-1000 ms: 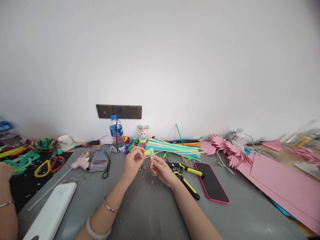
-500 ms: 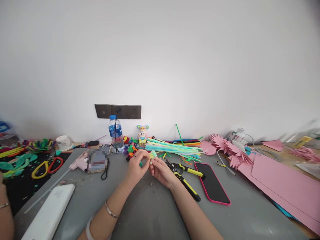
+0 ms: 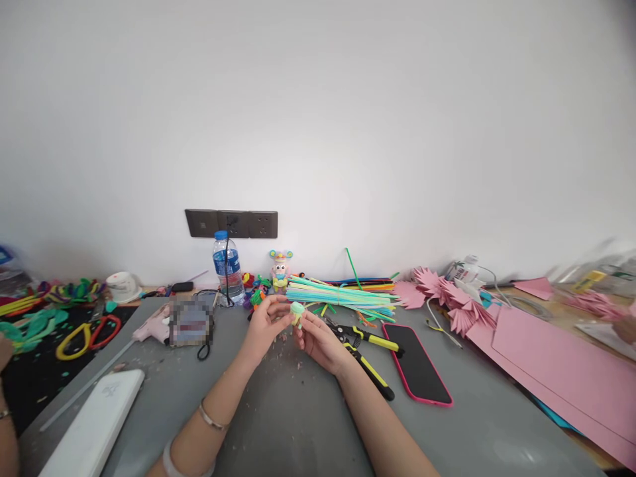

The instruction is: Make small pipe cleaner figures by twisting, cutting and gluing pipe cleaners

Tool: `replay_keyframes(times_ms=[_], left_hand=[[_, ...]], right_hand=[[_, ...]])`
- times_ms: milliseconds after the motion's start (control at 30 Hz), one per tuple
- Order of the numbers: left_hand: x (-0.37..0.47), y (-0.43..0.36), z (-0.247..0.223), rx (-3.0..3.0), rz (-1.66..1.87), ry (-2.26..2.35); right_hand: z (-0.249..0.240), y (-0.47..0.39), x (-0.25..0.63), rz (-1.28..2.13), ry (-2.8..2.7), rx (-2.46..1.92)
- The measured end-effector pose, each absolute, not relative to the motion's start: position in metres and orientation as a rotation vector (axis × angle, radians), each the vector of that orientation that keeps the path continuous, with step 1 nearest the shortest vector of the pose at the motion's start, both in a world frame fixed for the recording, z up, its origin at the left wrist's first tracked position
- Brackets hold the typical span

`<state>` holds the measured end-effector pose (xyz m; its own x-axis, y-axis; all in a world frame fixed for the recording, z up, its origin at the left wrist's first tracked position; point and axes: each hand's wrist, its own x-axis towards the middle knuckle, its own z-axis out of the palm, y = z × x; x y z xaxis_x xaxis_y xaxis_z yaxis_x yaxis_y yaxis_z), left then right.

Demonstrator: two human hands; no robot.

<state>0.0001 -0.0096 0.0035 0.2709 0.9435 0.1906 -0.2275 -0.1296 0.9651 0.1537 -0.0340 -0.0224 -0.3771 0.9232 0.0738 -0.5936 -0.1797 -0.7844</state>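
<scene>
A small pale green and yellow fuzzy pipe-cleaner piece (image 3: 297, 309) is held up between my two hands, above the grey table. My left hand (image 3: 267, 326) pinches its left side with thumb and forefinger. On its lower right, the bent fingers of my right hand (image 3: 318, 339) grip it. My fingertips hide part of the piece. Just behind the hands lies a bundle of pastel pipe cleaners (image 3: 340, 296). Beside my right hand rest black-and-yellow pliers (image 3: 370, 351).
To the right are a pink-cased phone (image 3: 420, 366) and pink paper sheets (image 3: 561, 361). A water bottle (image 3: 228, 268) and a small toy figure (image 3: 281, 270) stand near the wall. Leftward lie a pink glue gun (image 3: 154, 324), a white power bank (image 3: 94, 424) and scissors (image 3: 89, 338). Another person's arm (image 3: 7, 424) shows far left.
The piece has turned in my fingers, so its pale green rounded end now faces up. My left fingers have shifted their hold slightly. The whole view has moved a little.
</scene>
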Motion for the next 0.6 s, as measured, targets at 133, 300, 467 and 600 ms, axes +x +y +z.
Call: replay_keyframes(times_ms=[133, 300, 467, 600], left_hand=[[-0.0011, -0.0109, 0.0067, 1.243, 1.087, 0.776], [-0.0007, -0.0139, 0.0108, 1.192, 1.04, 0.78], [0.0013, -0.0144, 0.0076, 1.091, 1.041, 0.683], [0.0029, -0.0169, 0.0078, 1.064, 1.053, 0.619]], right_hand=[[-0.0232, -0.0343, 0.1544, 1.774, -0.922, -0.515], [-0.0241, -0.0335, 0.1549, 1.765, -0.921, -0.524], [-0.0222, -0.0337, 0.1538, 1.758, -0.928, -0.522], [-0.021, -0.0344, 0.1538, 1.764, -0.936, -0.52]])
